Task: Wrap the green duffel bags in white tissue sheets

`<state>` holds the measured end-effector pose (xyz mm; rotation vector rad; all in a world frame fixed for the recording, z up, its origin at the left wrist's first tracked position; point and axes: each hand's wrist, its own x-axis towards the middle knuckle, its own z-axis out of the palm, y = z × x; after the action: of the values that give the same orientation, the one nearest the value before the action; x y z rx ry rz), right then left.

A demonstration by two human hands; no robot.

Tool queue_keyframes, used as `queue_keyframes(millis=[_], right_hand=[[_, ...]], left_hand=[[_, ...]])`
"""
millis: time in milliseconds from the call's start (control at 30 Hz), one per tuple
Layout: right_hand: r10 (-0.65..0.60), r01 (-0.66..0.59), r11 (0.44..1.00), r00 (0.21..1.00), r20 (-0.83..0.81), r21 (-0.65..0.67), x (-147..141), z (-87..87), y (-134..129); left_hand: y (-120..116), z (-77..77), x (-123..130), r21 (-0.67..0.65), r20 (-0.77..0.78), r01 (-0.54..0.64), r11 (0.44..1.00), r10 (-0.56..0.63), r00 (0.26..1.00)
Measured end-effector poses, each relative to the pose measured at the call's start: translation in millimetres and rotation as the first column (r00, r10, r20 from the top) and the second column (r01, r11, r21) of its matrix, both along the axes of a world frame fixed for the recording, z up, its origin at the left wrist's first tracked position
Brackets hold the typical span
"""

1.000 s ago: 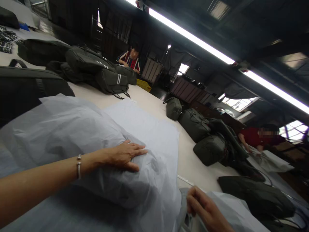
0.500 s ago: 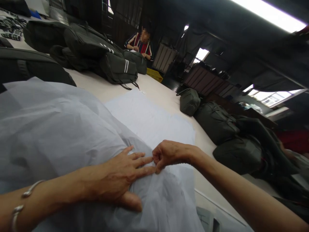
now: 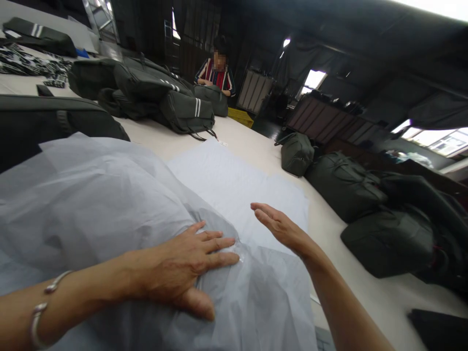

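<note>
My left hand point(image 3: 183, 268) lies flat with spread fingers on pale tissue paper point(image 3: 109, 185), which drapes over a bulky form whose contents are hidden. By its fingertips, a small shiny patch, which looks like clear tape point(image 3: 240, 253), sits at the paper's fold. My right hand point(image 3: 280, 225) hovers to the right of that spot, fingers stretched out and thumb slightly apart, with nothing in it. Beneath and beyond it, flat white paper sheets point(image 3: 226, 175) cover part of the table.
Dark green bags point(image 3: 146, 92) are heaped across the white table point(image 3: 241, 136). Another dark bag point(image 3: 47, 122) is close on the left. More bags point(image 3: 343, 185) line the right edge. At the far end a person point(image 3: 219, 73) handles a bag point(image 3: 212, 99) near a yellow crate point(image 3: 240, 117).
My right hand has let go of the paper's fold, opened and lifted away to the upper right. The left hand keeps its place on the paper. My view has shifted slightly.
</note>
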<state>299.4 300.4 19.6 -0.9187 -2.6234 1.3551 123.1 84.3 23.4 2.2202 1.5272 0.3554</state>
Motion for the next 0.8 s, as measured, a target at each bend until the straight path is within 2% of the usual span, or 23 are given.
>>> queue_keyframes(millis=[67, 100, 200, 300, 433, 567, 633, 700, 767, 800], right_hand=[[0.037, -0.037, 0.999, 0.999, -0.026, 0.006, 9.8, 6.2, -33.7], [0.066, -0.066, 0.998, 0.998, 0.001, -0.01, 13.1, 3.3, -50.8], [0.079, -0.077, 0.997, 0.992, 0.096, -0.028, 17.4, -20.5, -84.3], [0.083, -0.08, 0.996, 0.992, 0.095, -0.034, 14.6, -38.2, -81.5], [0.049, -0.047, 0.999, 0.989, 0.138, -0.018, 16.7, -37.1, -59.6], [0.031, -0.049, 0.99, 0.991, 0.132, 0.134, 24.2, -49.9, -61.6], [0.03, -0.054, 0.977, 0.992, 0.119, 0.205, 23.5, -56.1, -64.7], [-0.018, -0.013, 0.962, 0.994, 0.111, 0.273, 20.1, -51.2, -64.5], [-0.1, 0.061, 0.934, 0.991, 0.093, 0.351, 13.1, -32.8, -64.8], [-0.153, 0.11, 0.916, 0.985, 0.082, 0.387, 7.4, -20.2, -67.5]], left_hand=[[-0.5, -0.8, 0.6, 0.026, 0.026, -0.011, 1.0, 0.01, 1.0], [-0.9, -1.2, 1.5, 0.041, 0.036, -0.016, 0.999, 0.015, 0.999], [-1.5, -2.1, 4.9, 0.072, 0.052, -0.008, 0.997, 0.004, 0.999], [-0.7, -2.7, 4.5, 0.063, 0.058, 0.013, 0.998, -0.017, 0.998], [0.2, -7.9, 1.6, 0.019, 0.076, 0.0, 1.0, -0.002, 0.997], [6.1, -18.5, 2.1, 0.022, 0.106, -0.001, 1.0, -0.001, 0.994], [12.5, -17.8, 2.5, -0.01, 0.126, 0.005, 1.0, -0.003, 0.992], [18.5, -7.7, -0.2, -0.053, 0.153, 0.011, 0.999, -0.003, 0.988], [18.7, 11.3, -12.1, -0.028, 0.18, 0.019, 0.999, -0.014, 0.984], [14.9, 22.5, -23.9, 0.027, 0.185, 0.017, 1.0, -0.022, 0.983]])
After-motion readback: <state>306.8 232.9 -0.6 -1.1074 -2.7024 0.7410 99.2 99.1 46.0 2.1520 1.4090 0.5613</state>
